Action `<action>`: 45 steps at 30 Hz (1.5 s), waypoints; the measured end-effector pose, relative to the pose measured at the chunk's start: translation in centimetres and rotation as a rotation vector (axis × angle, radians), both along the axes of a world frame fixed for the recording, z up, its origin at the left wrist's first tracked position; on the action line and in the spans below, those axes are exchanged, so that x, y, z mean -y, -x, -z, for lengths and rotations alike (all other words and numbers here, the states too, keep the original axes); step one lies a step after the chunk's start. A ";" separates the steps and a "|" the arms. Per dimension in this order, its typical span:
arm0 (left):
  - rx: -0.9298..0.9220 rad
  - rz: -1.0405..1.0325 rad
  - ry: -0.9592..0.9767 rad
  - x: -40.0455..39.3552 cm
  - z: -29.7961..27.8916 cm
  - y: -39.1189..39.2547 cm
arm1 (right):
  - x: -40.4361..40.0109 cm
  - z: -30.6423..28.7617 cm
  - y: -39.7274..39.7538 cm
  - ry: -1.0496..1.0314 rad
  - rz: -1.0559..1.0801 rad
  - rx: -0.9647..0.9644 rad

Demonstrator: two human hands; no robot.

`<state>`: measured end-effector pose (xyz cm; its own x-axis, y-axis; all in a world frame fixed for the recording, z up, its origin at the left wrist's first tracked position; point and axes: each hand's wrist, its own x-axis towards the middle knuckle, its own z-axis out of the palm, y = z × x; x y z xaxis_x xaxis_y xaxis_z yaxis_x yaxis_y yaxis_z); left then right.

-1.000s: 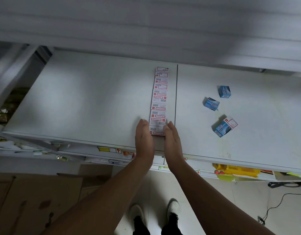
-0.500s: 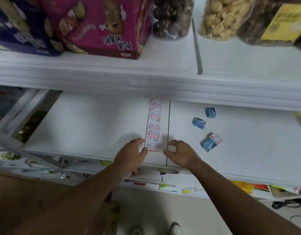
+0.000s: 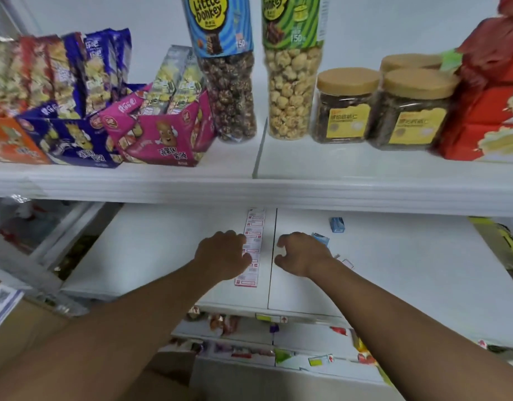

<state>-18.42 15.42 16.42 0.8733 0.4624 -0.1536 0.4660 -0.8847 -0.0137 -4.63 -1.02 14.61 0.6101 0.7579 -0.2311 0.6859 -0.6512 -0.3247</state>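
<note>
A long row of small boxes with white and red labels (image 3: pixel 254 227) lies front to back on the white lower shelf (image 3: pixel 151 256), beside the seam between two shelf panels. My left hand (image 3: pixel 222 254) hovers at the row's left side with loosely curled fingers, its thumb at the row's edge; the fingertips are hidden. To the right of the seam, my right hand (image 3: pixel 303 254) has its fingers loosely curled and holds nothing. Two small blue boxes (image 3: pixel 336 224) (image 3: pixel 321 238) lie loose just beyond it. A third box (image 3: pixel 346 262) is mostly hidden behind my right wrist.
The upper shelf (image 3: pixel 365 186) overhangs the lower one, close above my hands. It carries snack cartons (image 3: pixel 160 140), two tall popcorn tubes (image 3: pixel 229 91), lidded jars (image 3: pixel 345 108) and red bags (image 3: pixel 492 105). A cardboard box (image 3: pixel 24 328) stands low on the left. Lower shelves show beneath.
My view tilted up, bringing the stocked upper shelf into sight. Both hands went from flat against the row's near end to loosely curled, further along the row and slightly apart.
</note>
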 end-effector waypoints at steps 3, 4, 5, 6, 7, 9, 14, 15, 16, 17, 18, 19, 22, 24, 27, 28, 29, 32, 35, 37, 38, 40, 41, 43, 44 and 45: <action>-0.037 0.012 -0.028 2.3 0.3 -0.5 | 1.2 0.3 0.1 0.030 0.009 0.053; -0.056 0.010 -0.031 3.1 0.5 -0.6 | 1.6 0.5 0.2 0.045 0.024 0.087; -0.071 0.005 -0.031 3.8 0.6 -0.8 | 2.0 0.6 0.2 0.066 0.041 0.125; -0.080 0.002 -0.031 4.4 0.7 -1.0 | 2.5 0.7 0.3 0.090 0.055 0.159; -0.082 -0.001 -0.033 5.1 0.7 -1.2 | 3.1 0.8 0.4 0.113 0.067 0.178; -0.076 0.001 -0.039 6.3 0.7 -1.5 | 4.2 0.7 0.3 0.136 0.082 0.183; -0.017 0.054 -0.060 8.5 -0.1 -2.4 | 6.8 -0.3 -0.1 0.109 0.107 0.180; 0.004 0.066 -0.057 8.8 -0.3 -2.5 | 7.3 -0.6 -0.1 0.103 0.116 0.177; 0.027 0.077 -0.055 9.1 -0.6 -2.6 | 7.7 -0.8 -0.1 0.101 0.126 0.180; 0.043 0.084 -0.057 9.4 -0.8 -2.5 | 8.0 -1.0 0.0 0.102 0.136 0.185; 0.048 0.088 -0.059 9.6 -0.9 -2.5 | 8.4 -1.2 0.1 0.105 0.145 0.190; 0.047 0.090 -0.061 9.8 -1.1 -2.4 | 8.8 -1.4 0.3 0.107 0.152 0.195; 0.046 0.100 -0.048 10.7 -1.1 -1.6 | 10.0 -1.7 1.3 0.097 0.165 0.207; 0.078 0.094 -0.022 11.3 -1.0 -0.6 | 10.9 -1.6 2.1 0.083 0.176 0.222; 0.109 0.071 -0.002 12.4 0.2 1.9 | 12.1 -1.5 3.8 0.068 0.202 0.236; 0.099 0.064 0.004 12.9 0.8 2.8 | 12.6 -1.5 4.4 0.071 0.206 0.237; 0.095 0.058 0.014 13.4 1.2 3.6 | 13.1 -1.4 5.0 0.075 0.209 0.240; 0.138 0.047 0.056 14.8 1.8 5.1 | 14.7 -1.2 7.0 0.066 0.221 0.261; 0.149 0.063 0.087 16.2 1.6 6.3 | 16.6 -1.1 9.1 0.061 0.235 0.278; 0.133 0.094 0.075 17.4 1.3 7.0 | 18.1 -1.1 10.2 0.078 0.247 0.274; 0.127 0.116 0.044 18.0 1.0 7.3 | 18.8 -1.2 10.6 0.083 0.253 0.269; 0.112 0.161 -0.073 18.9 0.2 7.9 | 20.3 -1.5 11.3 0.079 0.263 0.261; 0.106 0.176 -0.124 19.3 -0.4 8.2 | 20.9 -1.7 11.6 0.076 0.267 0.253; 0.110 0.180 -0.158 19.9 -1.5 8.7 | 22.2 -2.2 11.8 0.068 0.262 0.235; 0.115 0.175 -0.156 20.3 -2.0 8.8 | 22.8 -2.4 11.9 0.065 0.258 0.231; 0.117 0.168 -0.152 20.8 -2.6 8.9 | 23.3 -2.7 11.8 0.060 0.254 0.230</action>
<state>-27.35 -5.38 18.97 0.9475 0.3196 0.0132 0.3191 -0.9417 -0.1068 -16.42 -24.32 17.31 0.8185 0.5647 -0.1052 0.5507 -0.8235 -0.1363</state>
